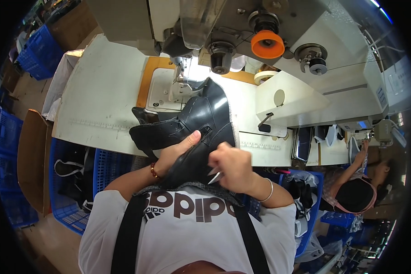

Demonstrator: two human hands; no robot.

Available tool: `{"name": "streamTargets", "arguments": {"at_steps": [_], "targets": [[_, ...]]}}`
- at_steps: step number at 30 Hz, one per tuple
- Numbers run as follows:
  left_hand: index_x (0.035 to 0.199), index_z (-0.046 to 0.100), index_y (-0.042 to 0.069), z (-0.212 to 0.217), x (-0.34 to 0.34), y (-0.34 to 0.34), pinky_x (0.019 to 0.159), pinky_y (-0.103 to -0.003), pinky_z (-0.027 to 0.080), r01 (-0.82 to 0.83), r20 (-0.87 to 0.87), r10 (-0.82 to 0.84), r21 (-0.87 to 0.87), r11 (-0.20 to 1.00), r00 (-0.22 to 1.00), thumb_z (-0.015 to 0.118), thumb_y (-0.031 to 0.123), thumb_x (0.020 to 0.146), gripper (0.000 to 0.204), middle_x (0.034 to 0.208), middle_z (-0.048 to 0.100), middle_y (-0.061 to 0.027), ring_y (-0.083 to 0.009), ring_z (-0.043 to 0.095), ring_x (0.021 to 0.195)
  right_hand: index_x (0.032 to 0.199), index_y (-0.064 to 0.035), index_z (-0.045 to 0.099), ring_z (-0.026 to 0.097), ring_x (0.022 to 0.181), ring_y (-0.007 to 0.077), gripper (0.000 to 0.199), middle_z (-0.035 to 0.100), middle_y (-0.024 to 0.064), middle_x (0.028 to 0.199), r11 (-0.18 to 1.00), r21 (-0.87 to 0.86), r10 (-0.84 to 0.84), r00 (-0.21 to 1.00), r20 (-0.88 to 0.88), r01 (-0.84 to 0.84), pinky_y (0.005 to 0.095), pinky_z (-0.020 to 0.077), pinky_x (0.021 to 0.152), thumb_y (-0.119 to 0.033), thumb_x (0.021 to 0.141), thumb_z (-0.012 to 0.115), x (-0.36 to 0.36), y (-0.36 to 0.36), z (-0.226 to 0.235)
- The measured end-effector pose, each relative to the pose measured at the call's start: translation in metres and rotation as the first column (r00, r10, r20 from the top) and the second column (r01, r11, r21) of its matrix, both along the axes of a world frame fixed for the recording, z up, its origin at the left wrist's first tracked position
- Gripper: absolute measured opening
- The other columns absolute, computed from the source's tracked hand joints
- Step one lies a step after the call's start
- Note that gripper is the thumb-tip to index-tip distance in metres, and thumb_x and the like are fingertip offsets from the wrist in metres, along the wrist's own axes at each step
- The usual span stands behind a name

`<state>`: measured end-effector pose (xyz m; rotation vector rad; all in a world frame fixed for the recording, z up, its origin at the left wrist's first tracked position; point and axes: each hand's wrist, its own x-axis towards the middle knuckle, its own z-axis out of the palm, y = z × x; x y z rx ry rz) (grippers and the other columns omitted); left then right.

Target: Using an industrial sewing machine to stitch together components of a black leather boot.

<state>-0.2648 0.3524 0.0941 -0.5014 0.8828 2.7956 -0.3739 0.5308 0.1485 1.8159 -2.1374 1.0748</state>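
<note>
Thumb on top, the left hand [172, 153] is clamped on a black leather boot upper [212, 107], while the right hand [235, 170], slightly blurred, is closed around a small pointed metal tool [215, 177] near the upper's lower part. The upper lies between the person's chest and the sewing machine [301, 27], spread over the front edge of the white table [96, 91], its far end just beside the lit needle area; a pale zip edge [233, 121] runs down its right side. An orange cone [268, 47] sits on the machine above. Further out, a blue basket [71, 214] at left holds dark pieces, and a co-worker [351, 187] sits at far right.
</note>
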Motion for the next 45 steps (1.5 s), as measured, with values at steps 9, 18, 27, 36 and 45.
{"name": "streamTargets", "arguments": {"at_steps": [9,18,27,36,45], "targets": [[0.131,0.063,0.001,0.001,-0.001,0.004,0.087,-0.024,0.055,0.009,0.026,-0.009,-0.031,0.999,1.0,0.054,0.036,0.109,0.043,0.118,0.071,-0.0068,-0.0096,0.068,0.101,0.112,-0.0037,0.056,0.067,0.07,0.0223,0.038,0.065,0.0099,0.087,0.948,0.003,-0.316,0.944,0.096,0.318,0.0329,0.053,0.062,-0.032,0.094,0.075,-0.007,0.015,-0.004],[0.129,0.063,0.001,0.005,-0.001,0.003,0.083,-0.023,0.056,0.057,0.057,-0.058,0.013,0.998,0.997,0.053,0.037,0.109,0.042,0.115,0.071,-0.0064,-0.0088,0.069,0.096,0.103,-0.0058,0.064,0.065,0.068,0.0224,0.033,0.064,0.0083,0.098,0.975,-0.053,-0.22,0.963,-0.158,0.214,0.0332,0.0507,0.057,-0.032,0.087,0.077,-0.012,0.016,0.0],[0.138,0.056,-0.001,-0.002,-0.001,-0.004,0.092,-0.028,0.058,0.086,-0.096,-0.076,0.108,0.99,0.992,0.051,0.032,0.11,0.043,0.124,0.069,-0.013,-0.0153,0.07,0.106,0.101,-0.0095,0.064,0.064,0.069,0.0214,0.036,0.064,0.0039,0.097,0.994,0.076,0.097,0.956,-0.277,-0.078,0.0341,0.0507,0.06,-0.03,0.077,0.081,-0.054,0.004,0.023],[0.141,0.052,-0.002,-0.017,0.0,-0.007,0.097,-0.031,0.057,0.09,-0.07,-0.084,0.093,0.992,0.994,0.049,0.033,0.11,0.046,0.129,0.067,-0.0155,-0.0183,0.07,0.111,0.098,-0.0102,0.064,0.064,0.072,0.0215,0.036,0.064,0.0027,0.094,0.986,0.038,0.167,0.948,-0.27,-0.163,0.0349,0.0516,0.064,-0.03,0.075,0.083,-0.065,-0.003,0.018],[0.14,0.054,-0.003,-0.002,0.002,-0.005,0.1,-0.032,0.056,0.064,-0.036,-0.061,0.105,0.992,0.998,0.05,0.033,0.11,0.047,0.13,0.067,-0.0157,-0.0191,0.069,0.113,0.097,-0.0098,0.064,0.063,0.063,0.0167,0.033,0.063,0.0031,0.089,0.996,-0.07,0.053,0.996,-0.069,-0.058,0.0308,0.0489,0.055,-0.034,0.083,0.082,-0.056,0.012,0.014]]}}
